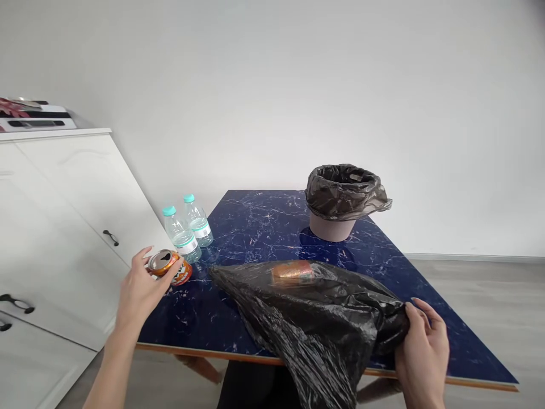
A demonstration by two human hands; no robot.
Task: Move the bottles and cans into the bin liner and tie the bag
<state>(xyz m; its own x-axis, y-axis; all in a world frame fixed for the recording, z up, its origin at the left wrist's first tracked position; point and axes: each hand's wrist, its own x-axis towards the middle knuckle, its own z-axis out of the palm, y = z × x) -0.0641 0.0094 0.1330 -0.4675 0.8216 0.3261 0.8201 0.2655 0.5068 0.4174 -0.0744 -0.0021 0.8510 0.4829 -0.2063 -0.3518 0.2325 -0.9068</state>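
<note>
My left hand [143, 284] curls around an opened orange drink can [179, 272] at the table's left side, thumb on the near right and fingers behind. The can's top with its dark mouth faces up. My right hand [426, 341] pinches the right end of a black plastic bag [323, 318], which lies spread across the front of the table and droops over its edge. Through the thin plastic shows an orange can [293, 272] lying on its side. Two clear bottles with turquoise caps, a nearer bottle [181, 236] and a farther bottle [199, 224], stand just behind my left hand.
On the blue marbled table [259, 221], a small pinkish bin [332, 228] lined with a black bag [343, 196] stands at the far right. A white cabinet [72, 227] borders the table's left side. Behind is a plain wall [272, 96].
</note>
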